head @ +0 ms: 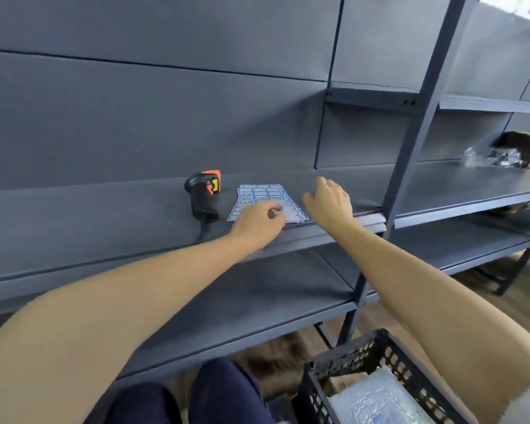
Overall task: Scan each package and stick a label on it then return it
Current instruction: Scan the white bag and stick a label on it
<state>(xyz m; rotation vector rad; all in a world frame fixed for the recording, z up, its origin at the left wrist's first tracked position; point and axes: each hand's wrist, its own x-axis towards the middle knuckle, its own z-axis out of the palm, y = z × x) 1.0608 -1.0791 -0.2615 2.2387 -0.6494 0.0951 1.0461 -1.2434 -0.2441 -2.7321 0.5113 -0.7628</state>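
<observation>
Black crate (361, 356): nearest, low right by the knees; holds silvery bubble-wrap packages (377, 399) and a brown box, none in hand.
Left hand (257, 221): on the near edge of the label sheet (259, 194); fingers (274, 213) curled, seemingly pinching at one sticker, though blur hides whether it has lifted.
Right hand (329, 200): just beside the sheet's right edge, above the shelf (104, 218); fingers loosely spread, holding nothing.
Step in hand: peeling a label, I judge.
Doing it well: press the right hand flat on the sheet to steady it, lift one corner, peel slowly so it stays uncreased.
Scanner (204, 194): black and orange, lying left of the sheet, untouched.
Farther shelf: open carton (523, 145) with a clear bag (487, 156) beside it.
</observation>
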